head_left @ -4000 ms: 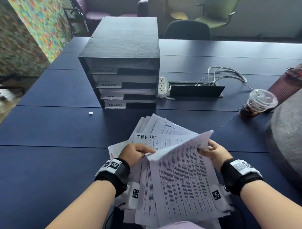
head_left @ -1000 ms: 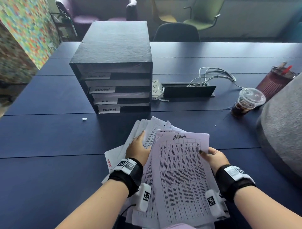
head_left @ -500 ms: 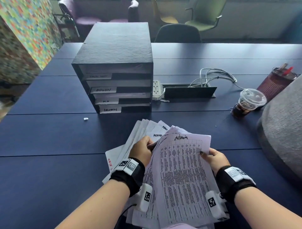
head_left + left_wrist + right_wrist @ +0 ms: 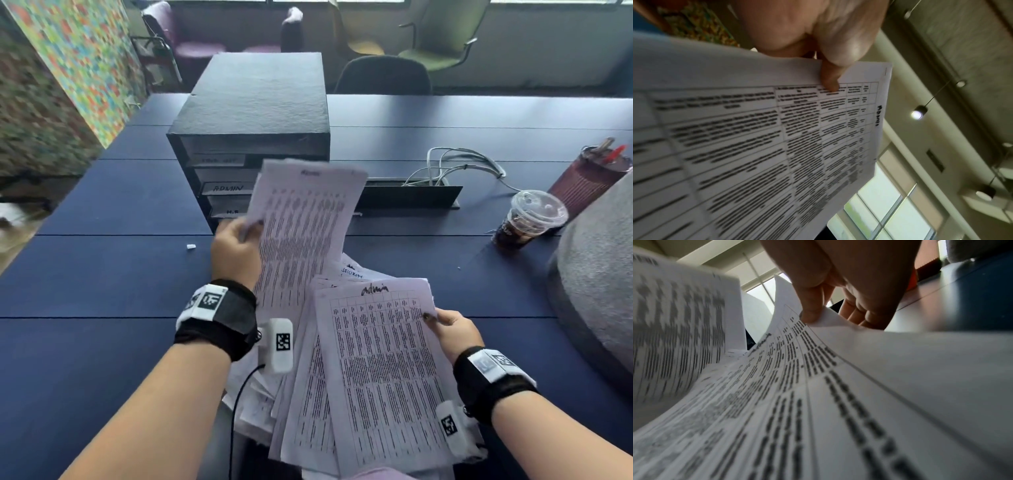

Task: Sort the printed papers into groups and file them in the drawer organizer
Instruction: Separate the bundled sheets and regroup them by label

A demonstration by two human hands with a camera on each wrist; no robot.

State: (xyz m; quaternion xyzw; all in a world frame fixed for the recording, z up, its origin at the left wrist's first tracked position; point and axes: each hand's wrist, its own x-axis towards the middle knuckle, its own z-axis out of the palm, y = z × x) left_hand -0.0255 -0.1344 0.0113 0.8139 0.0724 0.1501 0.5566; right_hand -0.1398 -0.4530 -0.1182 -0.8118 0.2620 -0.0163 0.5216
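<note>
2 sheets headed Admin are in play. My left hand [image 4: 236, 248] pinches the lifted sheet [image 4: 301, 226] by its edge, holding it up in front of the drawer organizer [image 4: 251, 137]. My right hand [image 4: 455, 334] grips the top sheet [image 4: 380, 370] of the fanned pile [image 4: 301, 421] on the table [image 4: 102, 274]. I judge I'm mid-sort, pulling out Admin pages. Next, the lifted sheet needs levelling and feeding into the slot labelled ADMIN [image 4: 227, 188].
</note>
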